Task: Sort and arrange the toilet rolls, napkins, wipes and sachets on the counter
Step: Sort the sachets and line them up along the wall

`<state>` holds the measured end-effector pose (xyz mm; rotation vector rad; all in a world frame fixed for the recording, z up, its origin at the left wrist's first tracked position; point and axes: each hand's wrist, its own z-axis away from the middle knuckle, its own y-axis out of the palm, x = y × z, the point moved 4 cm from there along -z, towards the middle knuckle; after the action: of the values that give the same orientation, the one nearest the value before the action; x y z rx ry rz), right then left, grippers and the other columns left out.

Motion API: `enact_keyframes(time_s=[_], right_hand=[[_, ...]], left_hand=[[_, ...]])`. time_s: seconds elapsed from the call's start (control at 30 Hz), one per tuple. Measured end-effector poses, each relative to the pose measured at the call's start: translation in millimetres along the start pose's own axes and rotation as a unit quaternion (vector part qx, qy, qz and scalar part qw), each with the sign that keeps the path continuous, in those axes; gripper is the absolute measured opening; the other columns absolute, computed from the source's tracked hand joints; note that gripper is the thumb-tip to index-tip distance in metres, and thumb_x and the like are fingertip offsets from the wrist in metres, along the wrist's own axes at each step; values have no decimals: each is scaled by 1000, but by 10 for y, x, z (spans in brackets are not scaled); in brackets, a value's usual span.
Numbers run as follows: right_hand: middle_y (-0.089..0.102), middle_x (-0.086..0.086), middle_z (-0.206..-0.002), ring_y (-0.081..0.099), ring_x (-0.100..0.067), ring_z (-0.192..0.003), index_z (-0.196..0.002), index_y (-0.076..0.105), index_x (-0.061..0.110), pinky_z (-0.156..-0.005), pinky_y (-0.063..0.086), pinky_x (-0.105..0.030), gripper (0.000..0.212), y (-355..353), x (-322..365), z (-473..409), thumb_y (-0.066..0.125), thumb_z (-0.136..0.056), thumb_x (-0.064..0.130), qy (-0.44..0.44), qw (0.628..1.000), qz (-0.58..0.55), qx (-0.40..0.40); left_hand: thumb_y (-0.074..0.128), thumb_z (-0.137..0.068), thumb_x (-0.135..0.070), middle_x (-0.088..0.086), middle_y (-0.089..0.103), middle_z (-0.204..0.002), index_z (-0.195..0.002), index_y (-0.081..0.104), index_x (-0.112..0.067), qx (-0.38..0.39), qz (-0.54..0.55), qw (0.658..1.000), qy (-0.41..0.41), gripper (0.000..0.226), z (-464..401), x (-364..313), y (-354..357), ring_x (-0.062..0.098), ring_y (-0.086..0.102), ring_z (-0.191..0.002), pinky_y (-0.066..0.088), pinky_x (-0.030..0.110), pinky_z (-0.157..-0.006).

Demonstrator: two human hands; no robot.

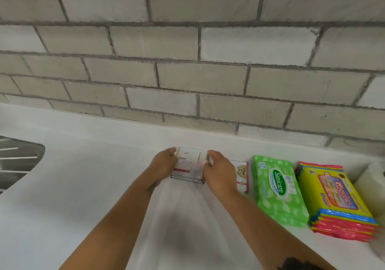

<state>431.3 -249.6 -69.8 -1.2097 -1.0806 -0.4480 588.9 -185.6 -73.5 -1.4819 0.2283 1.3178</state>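
A stack of white Dove sachets (pixel 190 165) lies on the white counter (pixel 83 186) near the back. My left hand (pixel 164 163) grips its left side and my right hand (pixel 218 171) grips its right side. Just right of my right hand a white pack with a pink edge (pixel 242 176) lies flat, partly hidden. Further right lie a green Sanicare wipes pack (pixel 278 188) and a stack of yellow Giggles wipes packs (pixel 335 201). A white toilet roll (pixel 373 184) stands at the far right edge.
A grey block wall (pixel 187 61) rises behind the counter. A steel sink drainer (pixel 18 161) shows at the left edge. The counter's surface between the drainer and my left arm is bare white.
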Motion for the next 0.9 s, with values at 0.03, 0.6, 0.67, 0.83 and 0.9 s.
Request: enact_keyframes(time_s=[0.03, 0.6, 0.67, 0.83, 0.9], right_hand=[[62, 1, -93, 64, -25, -91, -108, 60, 19, -76, 55, -36, 24, 16, -19, -19, 48, -89, 11, 61, 997, -36, 28], [27, -7, -153, 43, -30, -128, -150, 15, 23, -101, 42, -41, 61, 200, 85, -16, 42, -96, 17, -18, 960, 241, 144], [5, -2, -159, 38, -29, -133, -150, 14, 20, -102, 39, -41, 54, 237, 97, -29, 33, -100, 19, -53, 938, 306, 155], [3, -2, -159, 39, -28, -134, -150, 11, 16, -99, 41, -41, 52, 319, 83, -41, 27, -101, 19, -90, 907, 373, 176], [4, -3, -159, 34, -28, -137, -150, 10, 16, -102, 39, -41, 54, 323, 58, -54, 31, -100, 19, -90, 904, 378, 179]], left_hand=[[38, -91, -1, 15, 62, -117, -121, 55, -10, 14, 5, 1000, 5, 36, 34, -18, 13, 32, 58, -105, 47, 39, -84], [66, -82, -38, 8, 48, -126, -133, 46, -9, 59, -246, 965, 63, 62, 3, -92, 222, 22, 48, -110, 36, 23, -81], [51, -93, -35, 12, 31, -145, -140, 36, -12, 58, -259, 961, 73, 54, 9, -104, 268, 28, 40, -127, 37, 31, -98], [24, -103, -30, 5, 1, -160, -150, 14, -18, 33, -325, 940, 95, 50, 63, -43, 402, 30, 25, -142, 28, 42, -114], [26, -102, -28, 3, -1, -160, -150, 13, -21, 25, -338, 936, 95, 50, 47, 17, 446, 28, 21, -143, 27, 45, -114]])
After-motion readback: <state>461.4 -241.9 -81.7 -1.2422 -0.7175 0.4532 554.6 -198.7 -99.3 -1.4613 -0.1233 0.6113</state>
